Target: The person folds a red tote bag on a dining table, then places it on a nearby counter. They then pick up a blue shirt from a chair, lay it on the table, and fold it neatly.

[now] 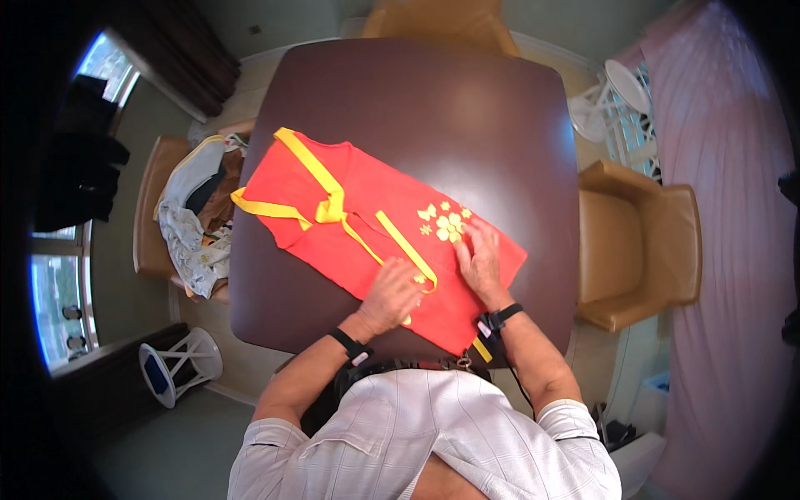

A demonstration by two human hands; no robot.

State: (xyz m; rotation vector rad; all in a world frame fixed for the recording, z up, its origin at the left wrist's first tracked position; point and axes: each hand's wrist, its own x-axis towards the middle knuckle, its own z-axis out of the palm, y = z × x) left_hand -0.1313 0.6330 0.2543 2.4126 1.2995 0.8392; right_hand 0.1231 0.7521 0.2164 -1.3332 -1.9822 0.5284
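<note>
A red cloth apron (375, 181) with yellow trim and printed yellow flowers lies slantwise on a dark brown table (406, 94). Its yellow straps (312, 165) meet in a knot near the upper left part, and a loose yellow tie (406, 247) runs towards the near side. My left hand (390, 297) rests at the near end of that tie, over the red cloth, fingers bent; whether it pinches the tie cannot be told. My right hand (480, 256) lies on the cloth beside the large flower print, fingers somewhat spread. A short yellow strip (482, 350) shows near my right wrist.
A tan chair (150, 206) piled with clothes (200, 206) stands left of the table. Another tan armchair (631, 244) is at the right, and one more (437, 25) at the far side. White stools (190, 359) stand at lower left and upper right.
</note>
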